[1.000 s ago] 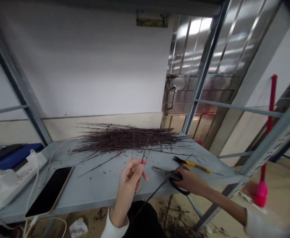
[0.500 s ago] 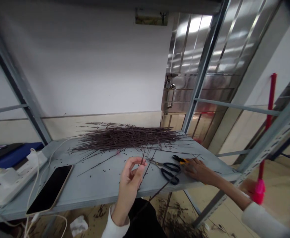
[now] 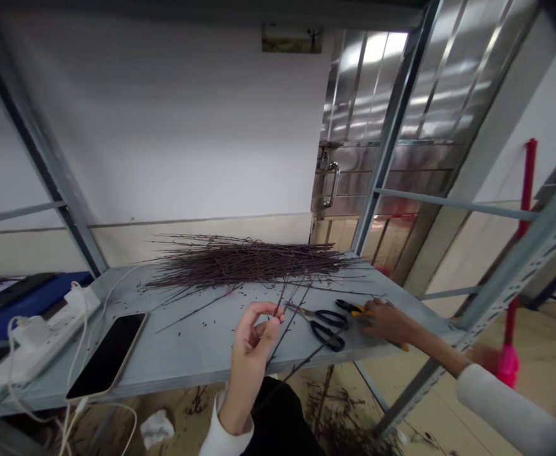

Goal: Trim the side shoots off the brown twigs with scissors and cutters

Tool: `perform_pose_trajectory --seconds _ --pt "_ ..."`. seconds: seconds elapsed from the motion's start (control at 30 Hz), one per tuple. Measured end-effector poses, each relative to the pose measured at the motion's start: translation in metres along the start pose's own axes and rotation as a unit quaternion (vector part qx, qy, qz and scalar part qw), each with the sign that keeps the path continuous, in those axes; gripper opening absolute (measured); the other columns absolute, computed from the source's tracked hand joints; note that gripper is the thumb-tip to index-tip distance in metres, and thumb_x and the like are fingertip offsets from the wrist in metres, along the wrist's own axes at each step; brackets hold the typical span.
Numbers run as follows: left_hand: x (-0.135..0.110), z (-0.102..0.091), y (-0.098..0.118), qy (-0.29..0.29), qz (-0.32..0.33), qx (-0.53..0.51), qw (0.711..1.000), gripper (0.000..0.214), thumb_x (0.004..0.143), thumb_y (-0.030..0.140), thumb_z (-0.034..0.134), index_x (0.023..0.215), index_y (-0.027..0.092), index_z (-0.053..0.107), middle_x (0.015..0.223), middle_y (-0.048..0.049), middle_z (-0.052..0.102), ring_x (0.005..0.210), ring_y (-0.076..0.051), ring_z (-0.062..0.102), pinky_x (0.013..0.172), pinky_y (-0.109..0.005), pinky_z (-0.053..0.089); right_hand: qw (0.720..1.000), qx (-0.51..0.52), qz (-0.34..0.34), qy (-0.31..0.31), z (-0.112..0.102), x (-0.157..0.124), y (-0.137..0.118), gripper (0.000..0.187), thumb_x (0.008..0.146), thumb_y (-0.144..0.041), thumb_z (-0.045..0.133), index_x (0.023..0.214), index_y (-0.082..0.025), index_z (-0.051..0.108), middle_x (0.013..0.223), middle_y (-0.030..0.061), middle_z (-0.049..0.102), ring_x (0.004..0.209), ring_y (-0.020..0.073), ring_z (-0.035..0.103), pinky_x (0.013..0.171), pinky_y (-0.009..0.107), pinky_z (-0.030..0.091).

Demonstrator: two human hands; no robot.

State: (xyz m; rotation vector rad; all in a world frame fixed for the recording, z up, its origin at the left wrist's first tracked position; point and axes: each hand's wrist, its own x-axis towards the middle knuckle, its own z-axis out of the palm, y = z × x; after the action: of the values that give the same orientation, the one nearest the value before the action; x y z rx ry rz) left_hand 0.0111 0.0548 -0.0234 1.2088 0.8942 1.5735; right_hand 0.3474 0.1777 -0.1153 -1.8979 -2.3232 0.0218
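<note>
Okay, left hand [image 3: 252, 342] raised over the shelf [image 3: 192, 351] front, fingers curled, thumb and forefinger pinching a thin twig [image 3: 281, 299] just before the twig pile [image 3: 240, 265]. Right hand [image 3: 385, 320] stretched out, palm-down over yellow-handled pliers [image 3: 355, 309] near scissors [image 3: 328, 332]; can't tell how closed its grip is.

A person in white and black: the plain black garment [image 3: 285, 424] shows matte and unpatterned. Just left of that garment, the white left sleeve [image 3: 223, 434] ends in a loose cuff. Well to the garment's right, the white right sleeve [image 3: 501, 402] looks smooth, shading to grey at its far end. The left grip [image 3: 254, 335] and right grip [image 3: 385, 320], both farther forward than the garment, are bare.
</note>
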Motion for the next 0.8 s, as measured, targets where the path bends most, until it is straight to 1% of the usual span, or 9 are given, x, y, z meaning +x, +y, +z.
perform_pose_trajectory --seconds 0.1,0.17,0.23,0.3,0.33,0.43,0.53,0.67,0.8 --pt "-0.002 -0.003 -0.002 0.013 -0.006 0.009 1.0 0.027 0.077 0.045 0.067 0.089 0.021 0.064 0.085 -0.0002 0.067 0.045 -0.004 0.034 0.042 -0.019 0.025 0.997 0.016 0.073 0.028 -0.006 -0.008 0.0 0.037 0.066 -0.038 0.063 0.092 -0.012 0.065 0.098 0.0214 0.068 0.093 0.0363 0.065 0.081 0.042 0.047" --pt "-0.002 -0.005 -0.003 0.024 -0.006 0.026 0.999 0.028 0.078 0.046 0.066 0.09 0.021 0.064 0.085 -0.0011 0.068 0.046 -0.005 0.038 0.043 -0.019 0.027 0.992 0.037 0.114 0.049 -0.016 -0.018 0.001 0.036 0.07 -0.04 0.058 0.094 -0.014 0.063 0.098 0.0198 0.069 0.093 0.0339 0.066 0.08 0.038 0.049" --pt "-0.002 -0.006 -0.003 0.035 0.0 0.055 0.998 0.028 0.079 0.046 0.065 0.09 0.02 0.063 0.085 -0.0017 0.068 0.049 -0.007 0.042 0.045 -0.019 0.029 0.985 0.063 0.144 0.067 -0.034 -0.03 0.0 0.037 0.074 -0.044 0.05 0.097 -0.017 0.061 0.098 0.0154 0.071 0.09 0.0297 0.068 0.077 0.034 0.051" --pt "-0.001 -0.004 -0.004 0.045 0.011 0.089 0.995 0.028 0.081 0.045 0.063 0.091 0.02 0.063 0.086 -0.0022 0.068 0.053 -0.008 0.045 0.049 -0.02 0.034 0.977 0.109 0.157 0.09 -0.06 -0.046 -0.006 0.04 0.076 -0.051 0.045 0.097 -0.019 0.058 0.098 0.0117 0.072 0.084 0.0269 0.069 0.071 0.033 0.053" --pt "0.0 -0.002 -0.005 0.05 0.017 0.106 0.993 0.027 0.082 0.045 0.061 0.092 0.02 0.062 0.088 -0.0027 0.068 0.055 -0.009 0.047 0.052 -0.021 0.037 0.966 0.171 0.156 0.116 -0.074 -0.054 -0.013 0.042 0.074 -0.054 0.047 0.095 -0.02 0.058 0.095 0.0116 0.072 0.084 0.0275 0.069 0.069 0.033 0.053" --pt "0.003 0.005 -0.012 0.053 0.045 0.152 0.986 0.024 0.088 0.042 0.054 0.096 0.021 0.061 0.093 -0.0043 0.067 0.062 -0.012 0.051 0.06 -0.024 0.041 0.929 0.287 0.11 0.208 -0.119 -0.079 -0.044 0.041 0.071 -0.058 0.055 0.092 -0.024 0.056 0.089 0.0099 0.073 0.087 0.0274 0.068 0.065 0.031 0.054" --pt "0.005 0.013 -0.022 0.05 0.072 0.18 0.98 0.022 0.092 0.039 0.049 0.098 0.021 0.06 0.098 -0.0057 0.065 0.066 -0.014 0.053 0.061 -0.025 0.041 0.924 0.311 0.011 0.222 -0.148 -0.099 -0.082 0.032 0.076 -0.051 0.059 0.095 -0.025 0.057 0.091 0.0103 0.072 0.083 0.0244 0.069 0.063 0.027 0.056" --pt "0.005 0.019 -0.028 0.05 0.092 0.182 0.978 0.021 0.093 0.037 0.048 0.1 0.022 0.06 0.099 -0.0069 0.066 0.073 -0.016 0.057 0.063 -0.025 0.042 0.946 0.226 -0.068 0.221 -0.156 -0.111 -0.123 0.031 0.078 -0.043 0.06 0.104 -0.027 0.057 0.091 0.0085 0.072 0.075 0.0253 0.071 0.058 0.029 0.057" --pt "0.001 0.021 -0.025 0.045 0.119 0.192 0.973 0.017 0.093 0.032 0.048 0.098 0.022 0.061 0.097 -0.0067 0.065 0.078 -0.018 0.057 0.066 -0.025 0.042 0.95 0.189 -0.097 0.228 -0.15 -0.106 -0.145 0.026 0.077 -0.036 0.06 0.101 -0.026 0.056 0.085 0.0052 0.073 0.069 0.0224 0.071 0.058 0.028 0.057"
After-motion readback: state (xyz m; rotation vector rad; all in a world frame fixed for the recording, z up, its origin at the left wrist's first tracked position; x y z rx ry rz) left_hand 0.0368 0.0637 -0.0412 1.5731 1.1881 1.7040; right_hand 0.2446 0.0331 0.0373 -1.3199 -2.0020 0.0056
